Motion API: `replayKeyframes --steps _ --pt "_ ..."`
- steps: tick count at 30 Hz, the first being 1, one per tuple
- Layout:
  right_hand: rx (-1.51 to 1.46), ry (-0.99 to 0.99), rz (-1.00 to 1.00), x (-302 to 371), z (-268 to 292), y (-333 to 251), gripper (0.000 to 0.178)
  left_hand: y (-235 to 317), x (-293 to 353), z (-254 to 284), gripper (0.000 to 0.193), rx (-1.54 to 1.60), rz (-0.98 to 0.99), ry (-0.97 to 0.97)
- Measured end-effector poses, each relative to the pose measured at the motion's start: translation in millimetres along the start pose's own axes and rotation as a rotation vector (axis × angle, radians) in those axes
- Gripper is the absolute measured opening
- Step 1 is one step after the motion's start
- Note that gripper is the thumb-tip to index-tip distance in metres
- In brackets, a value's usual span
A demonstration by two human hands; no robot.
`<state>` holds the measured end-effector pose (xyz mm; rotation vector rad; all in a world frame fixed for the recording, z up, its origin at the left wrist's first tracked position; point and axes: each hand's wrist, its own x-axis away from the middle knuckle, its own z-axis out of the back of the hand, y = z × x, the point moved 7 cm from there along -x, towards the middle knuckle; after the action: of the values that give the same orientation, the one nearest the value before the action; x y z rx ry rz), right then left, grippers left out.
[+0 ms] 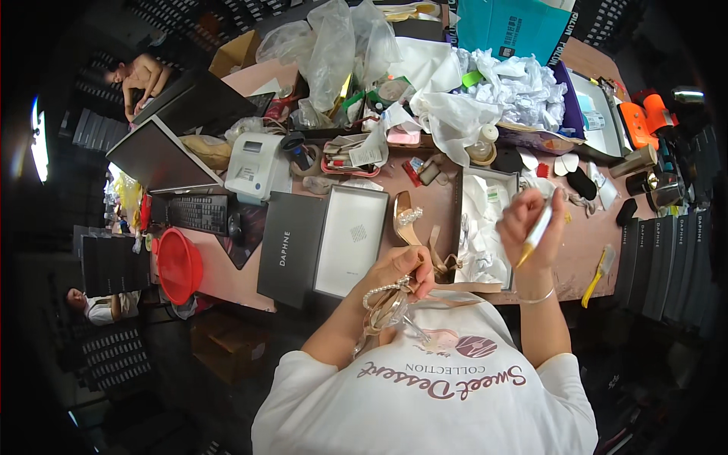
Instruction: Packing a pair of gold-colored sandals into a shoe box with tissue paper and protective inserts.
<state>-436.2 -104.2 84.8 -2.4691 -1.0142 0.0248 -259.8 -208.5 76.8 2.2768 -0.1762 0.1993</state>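
My left hand [406,269] is closed on a strappy sandal [385,312] with a string of pearls and clear straps, close in front of my shirt. Just beyond it, a second tan sandal [406,220] with a beaded ornament lies on the table, its thin straps trailing to the right. Raised at the right, my right hand [531,227] grips a slim white pen-like tool [539,230] whose yellowish tip points down and left. That tip is apart from both sandals. Below my right hand stands an open box [482,246] with white tissue paper.
A dark box lid [286,246] and an open grey box [350,241] lie left of the sandals. A red basin [180,265] sits at the left edge. Farther back are a white label printer [255,165] and a bin of crumpled paper [523,91]. A yellow-handled brush [597,277] lies at right.
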Motion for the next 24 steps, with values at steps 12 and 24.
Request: replayKeyframes --steps 12,24 --pt "0.179 -0.223 -0.267 81 -30 63 0.024 -19 -2 21 0.052 0.180 -0.112 0.061" --pt "0.979 -0.724 0.336 94 -77 39 0.021 -23 4 26 0.052 0.310 -0.126 0.073"
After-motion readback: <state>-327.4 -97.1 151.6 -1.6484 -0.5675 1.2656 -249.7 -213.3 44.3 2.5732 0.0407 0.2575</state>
